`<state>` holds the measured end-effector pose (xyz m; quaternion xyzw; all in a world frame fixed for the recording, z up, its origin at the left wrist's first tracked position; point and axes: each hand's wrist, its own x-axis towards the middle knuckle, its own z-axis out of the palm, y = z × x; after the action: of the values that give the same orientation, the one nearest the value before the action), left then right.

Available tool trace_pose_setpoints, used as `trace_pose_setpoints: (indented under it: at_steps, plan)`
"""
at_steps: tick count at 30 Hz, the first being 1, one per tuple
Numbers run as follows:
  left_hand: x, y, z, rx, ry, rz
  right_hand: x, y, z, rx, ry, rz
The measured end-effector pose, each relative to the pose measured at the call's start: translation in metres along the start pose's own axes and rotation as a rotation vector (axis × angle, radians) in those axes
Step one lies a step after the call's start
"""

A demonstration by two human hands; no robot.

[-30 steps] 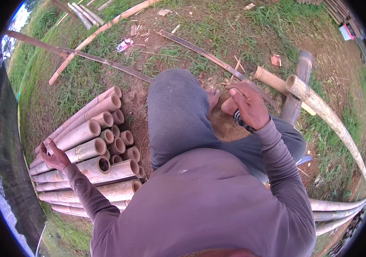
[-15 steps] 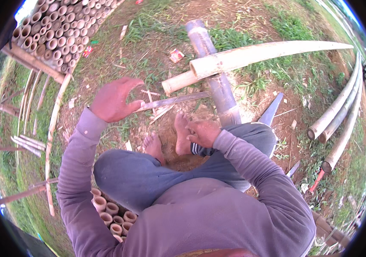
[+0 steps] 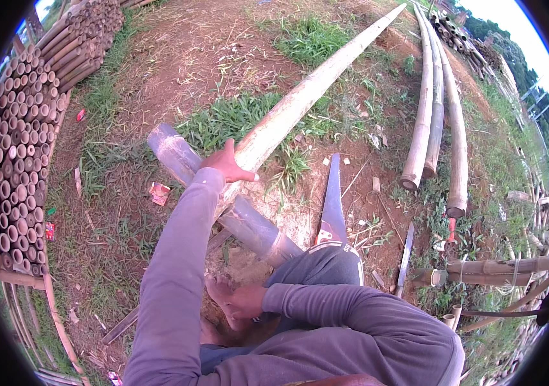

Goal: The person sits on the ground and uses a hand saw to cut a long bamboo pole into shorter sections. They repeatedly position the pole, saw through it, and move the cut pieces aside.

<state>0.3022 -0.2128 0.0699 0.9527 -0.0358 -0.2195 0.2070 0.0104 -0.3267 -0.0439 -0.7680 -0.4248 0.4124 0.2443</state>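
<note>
The left hand (image 3: pixel 226 164), thumb spread, lies over a long pale bamboo pole (image 3: pixel 310 93) crossing a grey bamboo log (image 3: pixel 255 228); the right hand (image 3: pixel 249 301)'s grip is unclear.

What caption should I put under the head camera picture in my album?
A person's left hand lies on a long pale bamboo pole crossing a grey bamboo log, handsaw nearby.

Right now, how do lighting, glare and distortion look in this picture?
Head view: daylight, with the sky at upper right blown nearly white; head view: a blue fringe along the round fisheye rim; head view: the right hand blends into the foot beside it.
</note>
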Motion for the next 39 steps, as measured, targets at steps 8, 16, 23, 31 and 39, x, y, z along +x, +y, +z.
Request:
trace_pose_setpoints:
  at_steps: [8,16,23,31,39]
  plan:
    - [-0.031,0.011,0.000,-0.031,-0.021,0.069,-0.017,0.021,-0.016,0.058,0.110,-0.009]
    - [-0.178,-0.049,-0.038,0.164,0.139,0.068,-0.045,0.055,-0.091,0.672,0.958,0.154]
    - [-0.391,-0.138,-0.029,0.281,0.309,-0.078,-0.043,0.094,-0.278,1.862,1.256,-0.191]
    - [-0.633,-0.263,0.087,0.578,0.893,-0.636,0.031,-0.024,-0.211,1.715,1.290,-0.516]
    - [-0.518,-0.240,0.182,-1.697,1.040,0.370,0.066,-0.234,-0.044,1.668,-0.157,-0.265]
